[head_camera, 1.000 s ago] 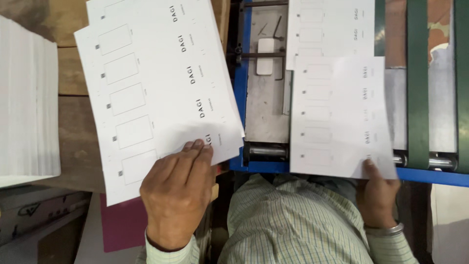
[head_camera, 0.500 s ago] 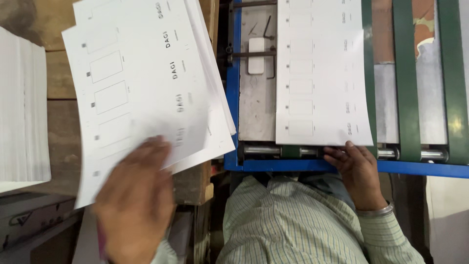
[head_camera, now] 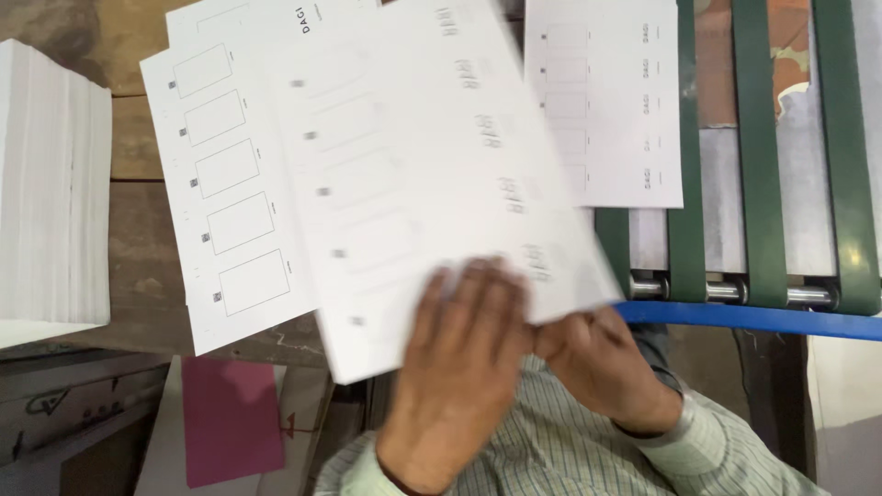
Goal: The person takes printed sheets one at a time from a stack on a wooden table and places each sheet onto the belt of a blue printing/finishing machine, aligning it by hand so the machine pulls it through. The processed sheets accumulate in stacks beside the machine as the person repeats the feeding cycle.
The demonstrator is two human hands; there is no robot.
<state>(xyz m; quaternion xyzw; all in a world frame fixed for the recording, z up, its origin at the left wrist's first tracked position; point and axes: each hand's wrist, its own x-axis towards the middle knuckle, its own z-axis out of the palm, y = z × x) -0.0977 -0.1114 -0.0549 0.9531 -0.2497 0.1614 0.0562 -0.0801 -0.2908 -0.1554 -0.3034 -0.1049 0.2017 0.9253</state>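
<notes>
A white printed sheet (head_camera: 413,174) with rows of rectangles is lifted and blurred, stretching from the paper pile towards the belts. My left hand (head_camera: 469,367) grips its near edge, fingers spread on top. Beside it, my right hand (head_camera: 597,367) meets the sheet's lower right corner with fingers tucked under the edge. Under the sheet, a fanned pile of the same printed sheets (head_camera: 220,184) lies on the wooden bench. Another printed sheet (head_camera: 616,110) lies flat on the conveyor, further away.
Green belts (head_camera: 758,156) run over metal rollers (head_camera: 726,292) behind a blue bar (head_camera: 753,319). A tall stack of white paper (head_camera: 50,193) stands at the left. A pink card (head_camera: 230,418) lies below the bench. My striped shirt fills the bottom.
The sheet on the conveyor has travelled away from me. My left hand has lifted the top sheet off the pile and swung it right. My right hand has left the conveyor sheet and come to this one.
</notes>
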